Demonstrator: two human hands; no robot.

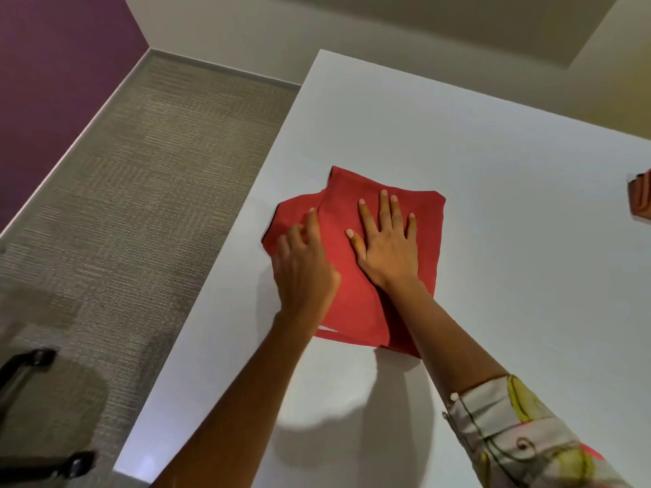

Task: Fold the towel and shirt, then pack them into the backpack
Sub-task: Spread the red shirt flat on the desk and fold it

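Observation:
A red cloth [428, 220], folded into a rough rectangle, lies on the white table [493, 153] close to its left edge. My right hand [385, 237] rests flat on the middle of the cloth, fingers spread. My left hand [304, 265] lies over the cloth's left part, its fingers curled loosely at the overlapping fold; I cannot tell whether they pinch the fabric. A thin strip of the red cloth sticks out at the near edge. No backpack is in view.
A brown object [641, 197] pokes in at the right frame edge on the table. Carpeted floor [141, 170] runs along the table's left side. Black chair parts [28, 368] stand at the lower left. A purple wall is at far left.

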